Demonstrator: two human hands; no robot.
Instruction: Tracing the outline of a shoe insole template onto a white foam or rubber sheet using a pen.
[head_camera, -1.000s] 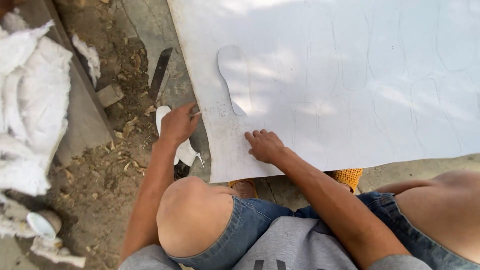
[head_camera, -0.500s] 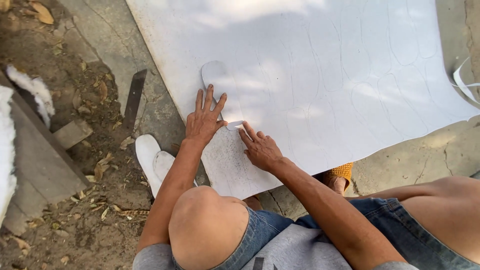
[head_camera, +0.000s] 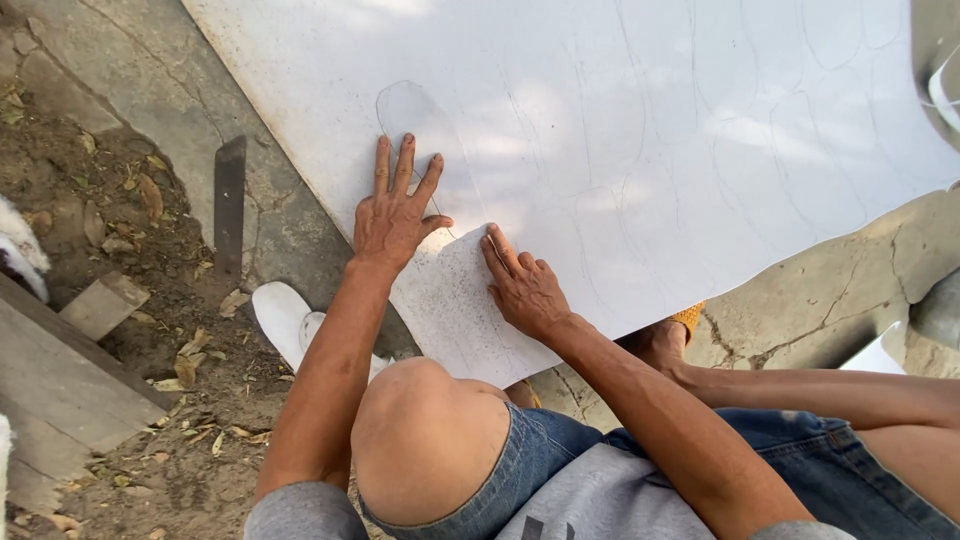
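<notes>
Head view: the left hand lay flat, fingers spread, on a sole-shaped template atop the white sheet. The right hand pressed open beside it, gripping nothing.

A second ago the left hand was off the white sheet, at the white cut-out piece near the sheet's lower-left edge. Now it lies flat on the sheet with fingers spread over the traced outline. The right hand has slid up beside it.
</notes>
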